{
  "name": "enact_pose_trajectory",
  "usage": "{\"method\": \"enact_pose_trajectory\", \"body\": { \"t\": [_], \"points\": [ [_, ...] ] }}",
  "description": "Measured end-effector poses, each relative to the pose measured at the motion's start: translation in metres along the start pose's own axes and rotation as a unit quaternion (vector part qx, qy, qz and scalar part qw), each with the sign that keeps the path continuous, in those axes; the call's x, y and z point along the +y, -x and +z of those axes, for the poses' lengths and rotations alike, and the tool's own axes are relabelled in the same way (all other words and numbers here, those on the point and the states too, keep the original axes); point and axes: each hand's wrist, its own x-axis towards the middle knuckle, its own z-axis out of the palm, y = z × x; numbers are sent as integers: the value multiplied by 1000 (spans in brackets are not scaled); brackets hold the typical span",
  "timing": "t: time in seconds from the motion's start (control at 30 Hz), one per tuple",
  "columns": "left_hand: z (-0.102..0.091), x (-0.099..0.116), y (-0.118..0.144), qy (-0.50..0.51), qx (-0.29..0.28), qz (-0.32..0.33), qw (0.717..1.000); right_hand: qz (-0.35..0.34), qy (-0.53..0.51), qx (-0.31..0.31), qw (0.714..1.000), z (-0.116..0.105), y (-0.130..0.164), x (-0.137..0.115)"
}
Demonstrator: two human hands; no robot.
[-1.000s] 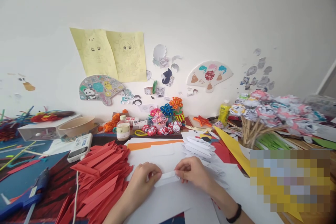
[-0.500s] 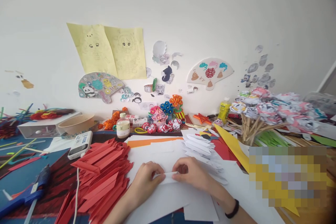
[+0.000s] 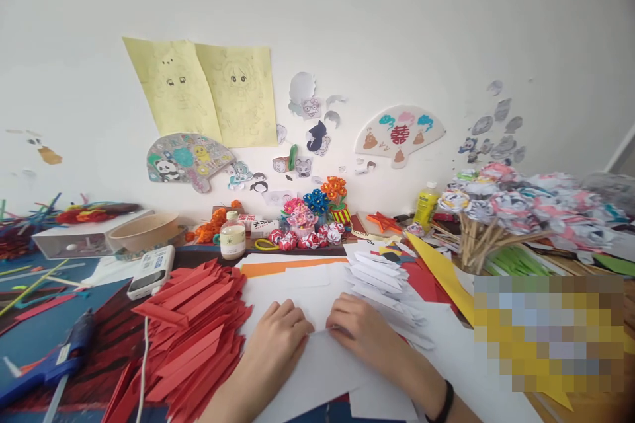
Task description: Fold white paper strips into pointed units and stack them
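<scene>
A narrow piece of folded white paper [image 3: 321, 332] lies between my hands, over white sheets [image 3: 317, 380] on the table. My left hand [image 3: 282, 337] has its fingers curled down on the paper's left end, its thumb hidden. At the right end my right hand [image 3: 364, 332], black band on the wrist, grips the paper with bent fingers. Most of the folded piece is hidden beneath the fingers. A heap of folded red paper strips [image 3: 193, 337] lies left of my left hand. Beyond my right hand sits a stack of folded white paper pieces [image 3: 380, 281].
A blue glue gun [image 3: 69, 357] lies at the left, with a white device [image 3: 151, 272] and its cable nearby. A bottle [image 3: 232, 236] stands behind the red strips. Paper flowers on sticks [image 3: 476, 231] fill the right back, beside yellow paper [image 3: 441, 274].
Both hands have rolled from a thumb-and-finger pinch to pressing palms-down, fingers lower over the folded paper. Less of the paper shows now. The view has shifted slightly.
</scene>
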Motion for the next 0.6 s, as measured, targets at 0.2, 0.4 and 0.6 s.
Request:
{"method": "enact_pose_trajectory", "body": {
  "t": [0.2,0.4,0.6],
  "points": [
    [0,-2,0,-117,15,84,989,-78,138,-27,987,0,5,1],
    [-10,6,3,-184,-10,168,968,-93,173,-62,979,-7,9,-5],
    [-2,8,6,-161,-42,104,981,-48,99,-73,991,-10,10,-4]
  ]
}}
